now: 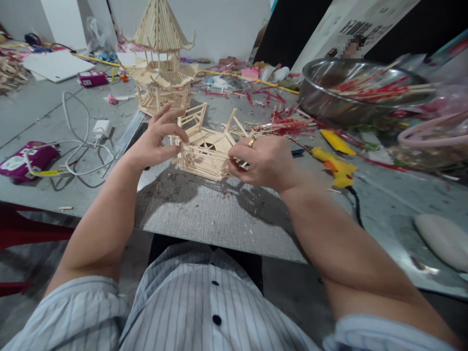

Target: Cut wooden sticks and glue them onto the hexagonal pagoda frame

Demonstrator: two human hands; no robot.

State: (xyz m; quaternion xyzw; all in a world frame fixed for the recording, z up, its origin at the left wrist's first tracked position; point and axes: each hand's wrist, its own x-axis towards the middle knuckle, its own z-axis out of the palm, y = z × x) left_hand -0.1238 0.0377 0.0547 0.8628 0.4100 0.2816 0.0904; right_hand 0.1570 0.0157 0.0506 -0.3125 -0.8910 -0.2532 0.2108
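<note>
On the grey surface [219, 214], before a finished pagoda [161, 58], your left hand [157, 139] and right hand [265, 161] each hold a pinching grip on the stick base [206, 151] — floor and some railings up, seemingly no roof yet.

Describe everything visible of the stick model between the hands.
The stick model is pale wood: a low hexagonal platform of layered thin sticks with railing panels, one tilted outward. It sits on the grey table before a pagoda. The left hand pinches its left railing; the right hand grips its right edge.
</note>
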